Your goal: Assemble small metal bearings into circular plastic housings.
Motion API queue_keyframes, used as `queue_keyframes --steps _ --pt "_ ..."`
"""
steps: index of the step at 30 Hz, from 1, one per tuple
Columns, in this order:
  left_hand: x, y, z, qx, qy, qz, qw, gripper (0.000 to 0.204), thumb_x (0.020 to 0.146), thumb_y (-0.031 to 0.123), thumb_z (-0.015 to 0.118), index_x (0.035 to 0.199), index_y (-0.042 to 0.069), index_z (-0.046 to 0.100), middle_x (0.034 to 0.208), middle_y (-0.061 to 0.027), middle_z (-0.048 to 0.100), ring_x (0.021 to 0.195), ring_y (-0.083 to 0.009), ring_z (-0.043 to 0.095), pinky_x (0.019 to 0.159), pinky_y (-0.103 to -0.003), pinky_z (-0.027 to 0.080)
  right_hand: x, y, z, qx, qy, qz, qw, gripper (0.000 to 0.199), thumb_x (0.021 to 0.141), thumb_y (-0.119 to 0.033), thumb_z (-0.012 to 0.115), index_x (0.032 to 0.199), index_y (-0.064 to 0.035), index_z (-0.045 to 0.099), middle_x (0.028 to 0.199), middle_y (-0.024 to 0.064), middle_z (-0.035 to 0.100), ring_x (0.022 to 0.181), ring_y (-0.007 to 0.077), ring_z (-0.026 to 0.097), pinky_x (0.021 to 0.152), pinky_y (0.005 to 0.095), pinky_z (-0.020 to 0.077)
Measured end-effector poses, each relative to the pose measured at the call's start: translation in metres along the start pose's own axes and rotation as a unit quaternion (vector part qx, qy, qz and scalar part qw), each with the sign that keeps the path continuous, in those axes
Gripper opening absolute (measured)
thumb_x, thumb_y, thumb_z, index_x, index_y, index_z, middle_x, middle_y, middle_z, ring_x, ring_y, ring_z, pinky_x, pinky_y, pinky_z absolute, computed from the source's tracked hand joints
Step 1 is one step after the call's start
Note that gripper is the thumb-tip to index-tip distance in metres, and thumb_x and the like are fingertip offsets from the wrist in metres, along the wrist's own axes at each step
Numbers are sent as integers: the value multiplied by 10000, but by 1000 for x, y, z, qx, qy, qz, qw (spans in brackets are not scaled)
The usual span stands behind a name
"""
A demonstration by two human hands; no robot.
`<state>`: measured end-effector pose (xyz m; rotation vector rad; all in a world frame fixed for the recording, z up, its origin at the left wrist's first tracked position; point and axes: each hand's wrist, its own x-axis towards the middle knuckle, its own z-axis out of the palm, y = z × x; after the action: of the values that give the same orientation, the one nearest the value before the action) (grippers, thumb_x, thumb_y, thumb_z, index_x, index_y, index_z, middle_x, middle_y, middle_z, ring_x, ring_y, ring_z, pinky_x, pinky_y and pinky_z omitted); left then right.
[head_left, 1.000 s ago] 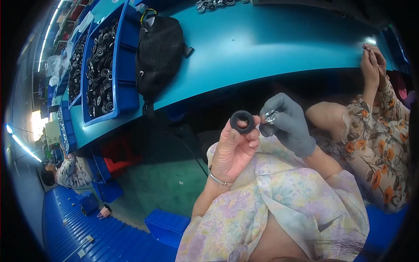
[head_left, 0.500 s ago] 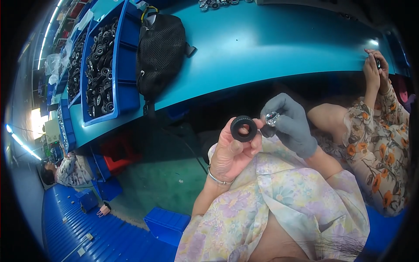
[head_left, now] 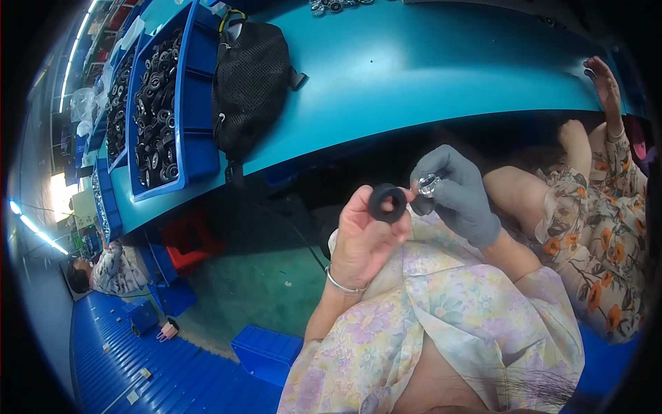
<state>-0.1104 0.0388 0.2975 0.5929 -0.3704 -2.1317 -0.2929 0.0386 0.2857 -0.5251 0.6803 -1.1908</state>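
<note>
Parted since half a second ago: a co-worker's two hands, together then

At far right now, one raised hand (head_left: 604, 84) by the edge of the blue-green table (head_left: 427, 76) and one lowered hand (head_left: 574, 134) near the lap. Slightly turned since then too: one black ring (head_left: 374, 204), in the bare left hand (head_left: 362, 245), above the lap and in front of the table. Left fingers mostly curled, with the ring held at the tips. Right hand (head_left: 465, 200) in a grey glove, nearly closed, with one small shiny metal part (head_left: 428, 185) pinched between thumb and forefinger, just beside the ring.

On the table at left, three containers. Nearest: one large blue bin (head_left: 198, 152), heaped with black wheel-like pieces (head_left: 157, 117), too overlapped to count. Alongside: a second blue bin (head_left: 120, 160), partly hidden, with similar dark pieces. Below these in view: one narrow blue tray (head_left: 112, 203), filled with small shiny pieces, too tiny to count.

Also counted: one black mesh bag (head_left: 249, 96) beside the large bin; one cluster of shiny parts (head_left: 336, 6) at the far side, number impossible to tell; one blue box (head_left: 267, 353) lower down, inside hidden.
</note>
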Motion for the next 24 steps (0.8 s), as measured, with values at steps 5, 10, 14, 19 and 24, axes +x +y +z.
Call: queue_keyframes --steps 5,10,14,19,24 --pt "1 -5 3 537 135 247 795 467 640 -61 777 1020 -9 510 970 -91 557 823 -149 588 726 -256 497 0 6 -1 -13 13 -4 1000 155 840 -27 585 982 9 536 874 83 574 717 116 562 654 259 472" --pt "-1 -4 8 650 131 278 695 533 595 -48 791 1079 2 573 964 -118 550 799 -199 587 664 -282 494 -5 7 -1 -44 20 21 999 182 802 6 601 978 9 555 880 79 579 714 112 575 653 251 487" --pt "-10 -8 10 657 129 282 687 513 582 -37 793 1054 16 599 967 -115 531 787 -207 574 655 -280 487 -15 13 2 -65 16 32 997 225 779 12 607 999 12 557 881 72 580 718 107 576 656 252 490" --pt "-23 -16 2 634 125 277 711 503 583 -39 788 1048 22 606 976 -111 513 804 -198 566 658 -276 485 -30 22 4 -60 26 25 998 224 774 12 608 992 10 557 881 69 580 716 105 569 652 253 488" --pt "-39 -33 -7 629 127 271 717 496 588 -47 778 1049 23 607 982 -102 500 820 -179 554 674 -262 481 -50 40 -2 -56 33 18 998 211 768 16 615 969 5 552 876 66 581 730 103 565 649 254 483"
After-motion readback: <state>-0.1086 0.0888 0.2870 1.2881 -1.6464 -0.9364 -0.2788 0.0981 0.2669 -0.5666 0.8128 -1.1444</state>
